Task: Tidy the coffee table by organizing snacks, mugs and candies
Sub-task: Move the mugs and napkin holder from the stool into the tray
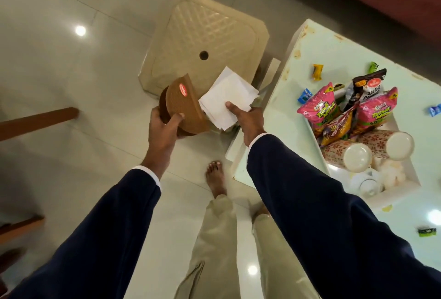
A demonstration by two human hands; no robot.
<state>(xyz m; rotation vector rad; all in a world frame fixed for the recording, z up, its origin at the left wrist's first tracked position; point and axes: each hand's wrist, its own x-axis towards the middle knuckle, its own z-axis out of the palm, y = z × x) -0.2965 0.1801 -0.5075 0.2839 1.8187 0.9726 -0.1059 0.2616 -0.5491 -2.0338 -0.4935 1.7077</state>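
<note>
Left hand [164, 127] grips a brown bin lid [185, 105]; right hand [248, 119] pinches white napkins [226, 98] beside it. Right of that grip, snack packets [343, 112] and mugs [367, 150] sit trayed on the bench [334, 60]; candies [317, 72] remain scattered.

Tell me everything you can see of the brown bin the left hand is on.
The brown bin is a small, round, plastic-looking container with a flat swing lid bearing a red oval label. It stands on the floor beside the beige stool, near the table's corner. The lid is tipped up on edge; the left hand grips its lower rim, thumb on top. The right hand holds white papers just beside the lid; its inside is hidden.
</note>
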